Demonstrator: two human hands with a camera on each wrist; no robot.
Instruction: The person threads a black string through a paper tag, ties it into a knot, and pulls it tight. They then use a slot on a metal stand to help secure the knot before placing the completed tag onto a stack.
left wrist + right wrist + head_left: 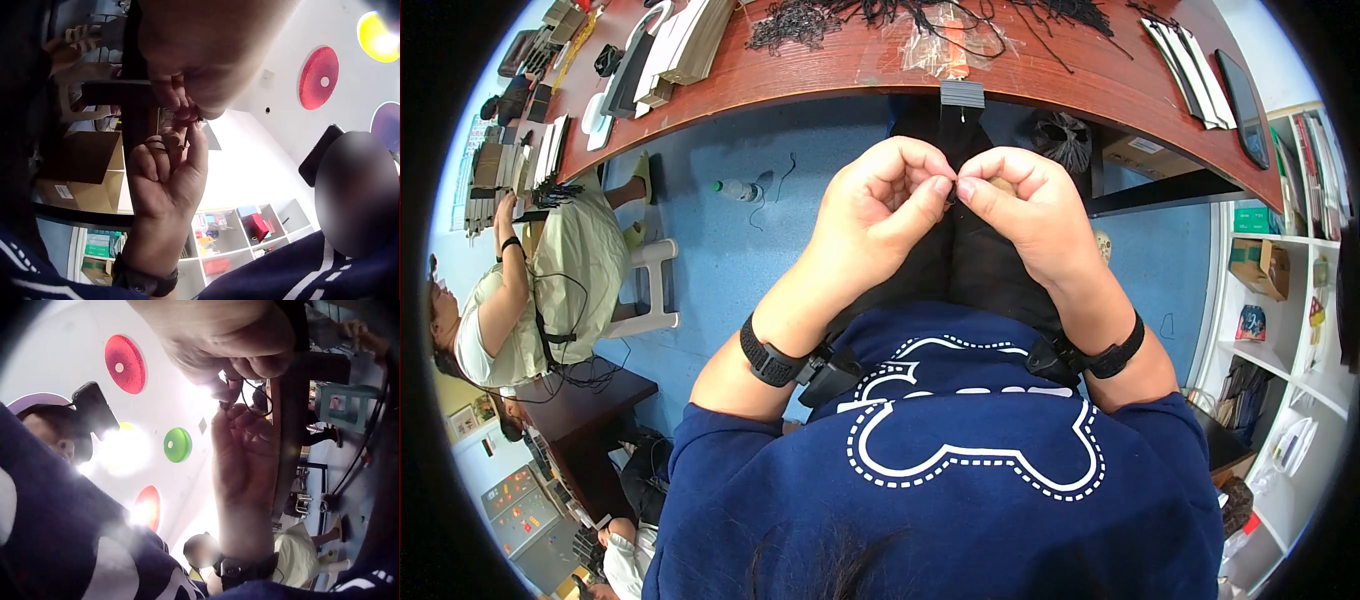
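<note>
In the head view my left hand point(880, 205) and right hand point(1030, 205) meet fingertip to fingertip above the lap, just short of the table edge. Each pinches a thin black cord between thumb and forefinger. A loop of this black cord point(271, 400) curves out beside the fingers in the right wrist view. In the left wrist view, the cord runs across the fingers of my right hand point(169, 175). A tiny dark bit shows where the fingertips touch; what it is I cannot tell.
Ahead is a reddish wooden table point(820, 80) bearing tangled black cords point(795, 25), a clear plastic bag point(930, 45) and stacks of white strips point(690, 45). A grey block point(962, 95) sits at its edge. Another person point(500, 300) works at the left.
</note>
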